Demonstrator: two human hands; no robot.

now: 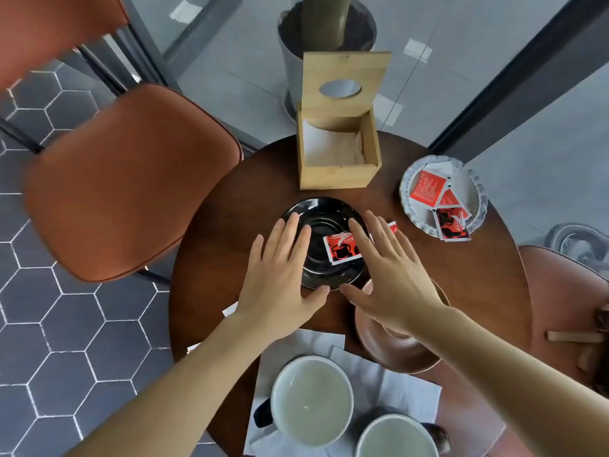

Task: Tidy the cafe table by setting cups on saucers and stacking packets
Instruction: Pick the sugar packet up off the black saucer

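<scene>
Table (250, 209): round, brown.
Hands: left hand (280, 275) and right hand (389, 275), fingers spread flat, holding nothing.
Saucer (316, 209): no cup, one packet (341, 249).
Cups (311, 400): off saucers, 6 o'clock.
Dish (474, 192): packets loose, 2 o'clock.

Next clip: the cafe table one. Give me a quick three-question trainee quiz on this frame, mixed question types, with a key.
1. True or false: a red packet lies on the black saucer.
2. Where do the other red packets sit? A) in the wooden box B) on the glass dish C) in a cup
3. Fill in: the two white cups stand on paper ____, not on saucers.

Key
1. True. It lies on the saucer between the left hand and the right hand, both open and flat.
2. B. Several lie on the glass dish; the wooden box holds white paper.
3. Napkins. The left cup and right cup are near the brown saucer.
</scene>
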